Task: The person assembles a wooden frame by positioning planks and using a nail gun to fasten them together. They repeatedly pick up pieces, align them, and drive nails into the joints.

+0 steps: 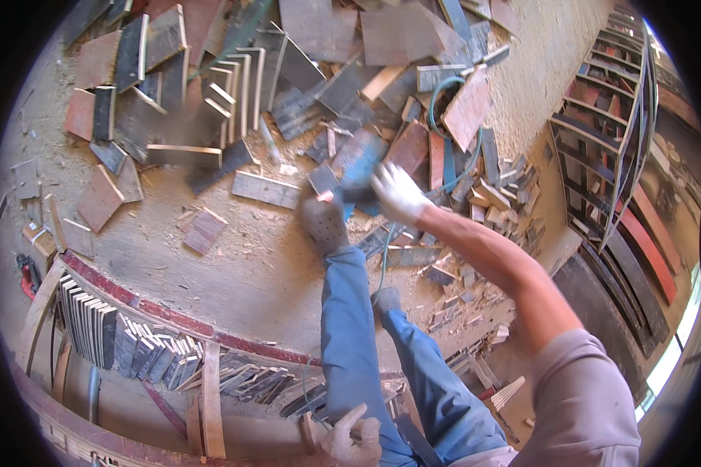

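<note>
My right hand [399,194], in a white glove, reaches out over the scrap pile. Its fingers close on the near end of a dark board piece [358,195], which is smeared by motion. Beside that piece is my grey shoe [325,222], also blurred. A blue panel [361,159] lies just beyond the hand. Near the lower edge, by my blue-trousered leg, hangs my left hand [354,440] in a pale glove. Its fingers are loosely bent and apart, with nothing visible in them.
Plywood offcuts [245,89] pile up ahead. A thin green hose [385,253] winds through them. Left, a curved reddish frame [160,310] stands beside stacked board strips [87,321]. A dark slatted rack [600,128] stands at the right. Wood scraps [452,300] litter the floor.
</note>
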### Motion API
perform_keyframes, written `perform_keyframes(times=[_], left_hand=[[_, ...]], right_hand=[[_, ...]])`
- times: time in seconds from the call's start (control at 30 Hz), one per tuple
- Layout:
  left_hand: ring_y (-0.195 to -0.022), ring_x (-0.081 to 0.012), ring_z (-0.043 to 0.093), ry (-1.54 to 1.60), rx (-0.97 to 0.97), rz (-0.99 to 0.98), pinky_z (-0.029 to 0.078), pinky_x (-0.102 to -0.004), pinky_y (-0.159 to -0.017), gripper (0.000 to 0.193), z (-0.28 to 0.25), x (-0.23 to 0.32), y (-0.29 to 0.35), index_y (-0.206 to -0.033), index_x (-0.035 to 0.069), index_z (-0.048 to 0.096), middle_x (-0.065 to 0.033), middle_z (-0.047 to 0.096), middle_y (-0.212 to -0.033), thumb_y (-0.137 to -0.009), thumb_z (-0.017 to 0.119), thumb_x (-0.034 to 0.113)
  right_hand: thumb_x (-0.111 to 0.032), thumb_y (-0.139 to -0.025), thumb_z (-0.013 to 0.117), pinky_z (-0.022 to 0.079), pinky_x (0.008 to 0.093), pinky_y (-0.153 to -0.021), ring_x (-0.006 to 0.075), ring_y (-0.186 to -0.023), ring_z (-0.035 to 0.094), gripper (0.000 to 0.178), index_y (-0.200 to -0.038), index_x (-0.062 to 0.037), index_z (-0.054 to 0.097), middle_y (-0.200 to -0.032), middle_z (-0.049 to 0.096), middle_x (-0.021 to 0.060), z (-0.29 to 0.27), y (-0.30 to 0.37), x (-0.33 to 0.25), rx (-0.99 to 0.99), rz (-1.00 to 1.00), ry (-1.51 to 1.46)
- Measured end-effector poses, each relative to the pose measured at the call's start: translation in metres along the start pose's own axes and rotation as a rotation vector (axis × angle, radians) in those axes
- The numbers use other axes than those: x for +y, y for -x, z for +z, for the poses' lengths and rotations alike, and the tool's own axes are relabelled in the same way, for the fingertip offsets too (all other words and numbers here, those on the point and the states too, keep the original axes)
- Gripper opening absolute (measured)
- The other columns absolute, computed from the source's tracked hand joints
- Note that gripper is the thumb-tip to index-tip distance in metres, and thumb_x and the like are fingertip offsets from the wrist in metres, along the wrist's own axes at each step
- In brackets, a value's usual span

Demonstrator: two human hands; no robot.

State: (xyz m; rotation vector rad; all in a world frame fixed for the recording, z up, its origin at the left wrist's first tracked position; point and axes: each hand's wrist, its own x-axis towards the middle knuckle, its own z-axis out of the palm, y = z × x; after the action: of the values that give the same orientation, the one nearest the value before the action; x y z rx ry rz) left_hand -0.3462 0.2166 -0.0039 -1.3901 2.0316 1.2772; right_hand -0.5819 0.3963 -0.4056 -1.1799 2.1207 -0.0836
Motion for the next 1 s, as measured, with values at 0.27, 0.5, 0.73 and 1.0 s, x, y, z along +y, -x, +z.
perform_keyframes(times=[0.27, 0.5, 0.73, 1.0], left_hand=[[-0.078, -0.0223, 0.069, 0.105, -0.016, -0.074, 0.056, -0.0333, -0.073, 0.023, 0.005, 0.007, 0.001, -0.104, 0.012, 0.078, -0.0054, 0.077, -0.095, -0.096, 0.071, 0.032], [-0.078, -0.0244, 0.068, -0.816, 0.106, 0.418, 0.059, -0.0339, -0.074, 0.034, 0.029, -0.098, 0.075, -0.115, 0.01, 0.073, -0.0034, 0.069, -0.088, -0.098, 0.064, 0.038], [-0.098, -0.0253, 0.057, 0.42, -0.322, -0.473, 0.045, -0.0423, -0.09, 0.046, -0.003, -0.014, 0.013, -0.121, 0.004, 0.067, -0.0122, 0.063, -0.109, -0.092, 0.076, 0.039], [-0.052, -0.016, 0.065, 0.39, 0.064, -0.165, 0.052, -0.0297, -0.05, 0.032, 0.019, 0.0, 0.022, -0.104, 0.009, 0.075, -0.0051, 0.067, -0.063, -0.086, 0.084, 0.034]], right_hand=[[-0.035, -0.081, 0.076, 0.048, 0.0512, -0.093, 0.0426, -0.11, 0.058, 0.084, -0.143, 0.0099, 0.041, -0.117, 0.06, 0.0285, -0.094, -0.047, 0.008, 0.067, 0.159, -0.032], [-0.065, -0.087, 0.067, 0.047, 0.0467, -0.105, 0.0406, -0.129, 0.056, 0.097, -0.141, 0.0124, 0.043, -0.133, 0.059, 0.0306, -0.135, -0.283, -0.017, 0.364, 0.811, -0.302], [-0.073, -0.082, 0.065, 0.053, 0.0435, -0.088, 0.032, -0.098, 0.072, 0.078, -0.097, 0.0033, 0.076, -0.098, 0.075, 0.0215, -0.144, -0.304, -0.018, 0.19, 0.675, -0.73], [-0.035, -0.1, 0.066, 0.05, 0.0298, -0.094, 0.0167, -0.104, 0.066, 0.049, -0.138, -0.0036, 0.061, -0.121, 0.071, 0.0103, -0.167, -0.074, -0.028, 0.546, 0.672, -0.866]])
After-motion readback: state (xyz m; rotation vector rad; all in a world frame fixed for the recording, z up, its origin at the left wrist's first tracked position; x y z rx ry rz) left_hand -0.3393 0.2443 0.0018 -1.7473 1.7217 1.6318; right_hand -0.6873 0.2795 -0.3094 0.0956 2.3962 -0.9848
